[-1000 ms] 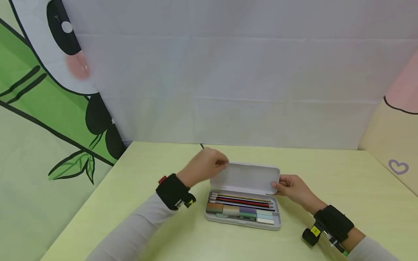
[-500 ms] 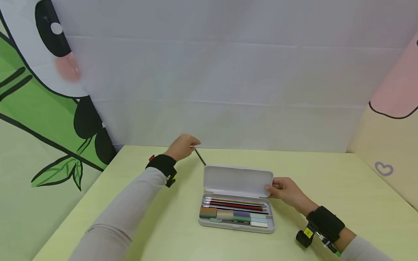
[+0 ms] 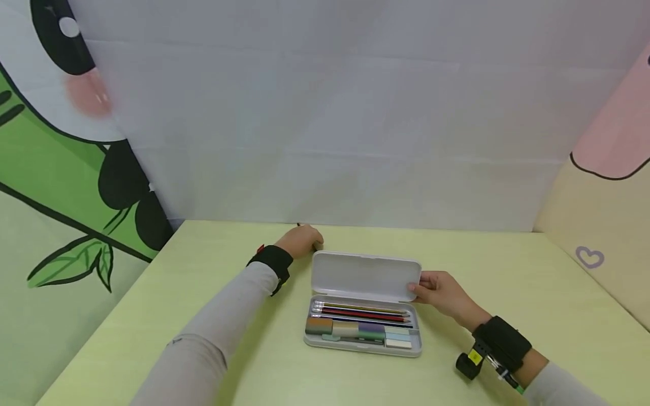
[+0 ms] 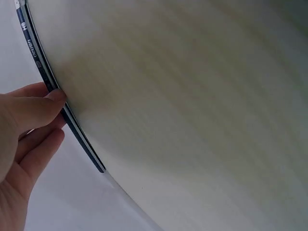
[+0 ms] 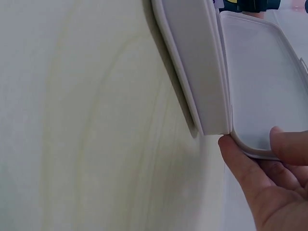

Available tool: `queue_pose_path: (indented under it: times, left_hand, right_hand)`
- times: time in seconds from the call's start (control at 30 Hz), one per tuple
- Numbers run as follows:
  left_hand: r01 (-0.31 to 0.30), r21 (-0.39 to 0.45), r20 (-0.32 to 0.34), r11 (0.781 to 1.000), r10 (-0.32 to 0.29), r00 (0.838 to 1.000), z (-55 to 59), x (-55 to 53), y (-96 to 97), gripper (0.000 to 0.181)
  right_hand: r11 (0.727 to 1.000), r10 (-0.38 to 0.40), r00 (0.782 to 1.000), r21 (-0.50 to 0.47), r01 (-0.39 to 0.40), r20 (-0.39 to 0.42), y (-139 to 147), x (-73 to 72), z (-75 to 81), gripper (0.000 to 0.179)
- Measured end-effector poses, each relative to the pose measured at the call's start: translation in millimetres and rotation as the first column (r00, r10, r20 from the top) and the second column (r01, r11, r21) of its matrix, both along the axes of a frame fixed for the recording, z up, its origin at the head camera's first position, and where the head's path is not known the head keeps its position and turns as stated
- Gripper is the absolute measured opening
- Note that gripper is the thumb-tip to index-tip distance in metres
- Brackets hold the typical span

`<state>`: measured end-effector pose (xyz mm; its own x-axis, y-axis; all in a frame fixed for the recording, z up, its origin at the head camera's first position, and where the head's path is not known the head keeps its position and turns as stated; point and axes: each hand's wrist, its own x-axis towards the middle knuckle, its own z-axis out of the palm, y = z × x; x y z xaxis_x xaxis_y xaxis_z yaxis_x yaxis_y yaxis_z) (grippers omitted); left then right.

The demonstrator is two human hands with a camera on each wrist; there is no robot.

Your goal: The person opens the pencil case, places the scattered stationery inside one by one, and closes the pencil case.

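Observation:
My left hand (image 3: 301, 241) is at the far side of the table, just beyond the upper left corner of the open pencil case. It pinches a dark blue striped pencil (image 4: 82, 132) between thumb and fingers; in the head view the hand covers most of it. My right hand (image 3: 447, 293) grips the right edge of the raised lid (image 3: 365, 276), thumb on the inner face. The grey pencil case (image 3: 355, 349) lies on the table with its tray toward me. Several pencils (image 3: 363, 313) lie in the rear of the tray, with coloured blocks (image 3: 345, 329) in front.
The pale yellow table (image 3: 244, 361) reaches back to a white cloth wall (image 3: 325, 141). Printed cartoon panels stand on the left and right. Black straps with cameras (image 3: 503, 341) sit around both wrists.
My left hand has moved from the lid's upper left corner out toward the far left with the pencil, then lower and slightly back right. The right hand keeps its hold on the lid.

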<state>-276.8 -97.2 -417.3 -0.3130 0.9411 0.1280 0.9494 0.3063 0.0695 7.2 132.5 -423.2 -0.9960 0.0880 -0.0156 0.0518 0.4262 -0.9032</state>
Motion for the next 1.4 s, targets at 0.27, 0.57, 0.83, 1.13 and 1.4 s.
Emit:
queue_pose_path:
  times: [0.27,0.57,0.83,1.13,1.4]
  left_hand:
    - [-0.063,-0.009,-0.033,0.998,0.063,0.997,9.3,-2.4,-2.2,0.009]
    - [-0.085,-0.034,0.010,0.996,0.085,0.996,10.8,-10.5,-21.1,0.010]
    - [-0.138,0.010,0.003,0.990,0.138,0.990,33.4,-2.7,-52.7,0.009]
    - [-0.179,0.116,-0.049,0.977,0.186,0.981,68.1,20.5,-89.6,0.010]
    - [-0.045,0.179,-0.149,0.983,0.072,0.986,88.0,73.3,-76.4,0.008]
  right_hand:
    - [1.000,0.001,1.000,0.005,-0.001,0.005,8,-9.7,2.7,0.041]
    - [1.000,0.008,1.000,-0.004,-0.008,0.010,14,-8.6,-0.6,0.040]
    - [1.000,-0.004,1.000,0.012,0.004,0.022,14,-8.7,-3.3,0.043]
    - [1.000,0.001,1.000,0.005,-0.001,0.023,13,-6.7,-6.4,0.044]
    - [1.000,0.004,1.000,0.001,-0.004,0.021,9,-5.3,-5.4,0.043]
